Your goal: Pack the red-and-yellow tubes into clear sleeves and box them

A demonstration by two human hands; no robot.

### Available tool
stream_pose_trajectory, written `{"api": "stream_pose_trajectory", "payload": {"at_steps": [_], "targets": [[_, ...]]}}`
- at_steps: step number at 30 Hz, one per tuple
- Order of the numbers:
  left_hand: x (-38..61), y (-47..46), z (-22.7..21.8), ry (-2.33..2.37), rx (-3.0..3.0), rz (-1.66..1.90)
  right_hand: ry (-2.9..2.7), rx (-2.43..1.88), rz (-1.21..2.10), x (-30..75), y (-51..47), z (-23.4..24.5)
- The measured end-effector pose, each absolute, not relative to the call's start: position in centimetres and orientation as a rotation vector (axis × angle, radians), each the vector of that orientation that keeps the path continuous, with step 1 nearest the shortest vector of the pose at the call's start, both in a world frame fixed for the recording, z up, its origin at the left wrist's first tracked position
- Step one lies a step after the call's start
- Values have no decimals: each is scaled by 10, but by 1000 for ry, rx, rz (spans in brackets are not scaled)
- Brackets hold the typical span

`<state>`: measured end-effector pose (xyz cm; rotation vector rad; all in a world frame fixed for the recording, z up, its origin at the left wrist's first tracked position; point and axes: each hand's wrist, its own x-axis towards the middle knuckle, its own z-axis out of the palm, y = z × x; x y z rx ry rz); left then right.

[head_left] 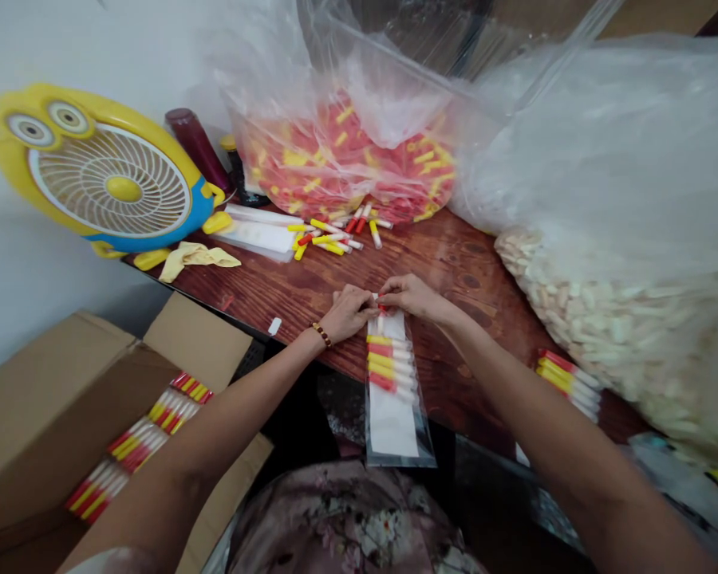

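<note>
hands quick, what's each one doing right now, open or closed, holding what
Left hand: closed, pinching the clear packet by its top edge.
Right hand: closed, pinching a red piece at the packet's top.

Plain, pale wall [137, 48] along the left and behind, whitish higher up, fading to a bluish grey lower down. Beside it, a wooden table [436, 259], reddish brown, with dark streaks of grain, rounded knots and a faint sheen across the boards. At its far left end, close to the wall, a yellow-and-blue fan [124, 189] with a white grille and two cartoon eyes. Under the near edge, deep shadow, too dark for detail. At the top right, a flat tan surface [664, 16], hard to identify. Light soft, cool and rather dim.
</note>
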<state>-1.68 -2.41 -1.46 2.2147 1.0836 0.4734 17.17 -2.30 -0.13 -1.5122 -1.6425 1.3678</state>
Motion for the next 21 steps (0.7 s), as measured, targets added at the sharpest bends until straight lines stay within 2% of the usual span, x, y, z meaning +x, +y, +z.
{"api": "stream_pose_trajectory", "payload": {"at_steps": [15,21], "targets": [[-15,-28,-14,1132,2253,516,-1706,-1458,1485,171,-33,7],[-18,-24,-10,1044,2240,478,-1828,-1460,1295,180,-24,18]]}}
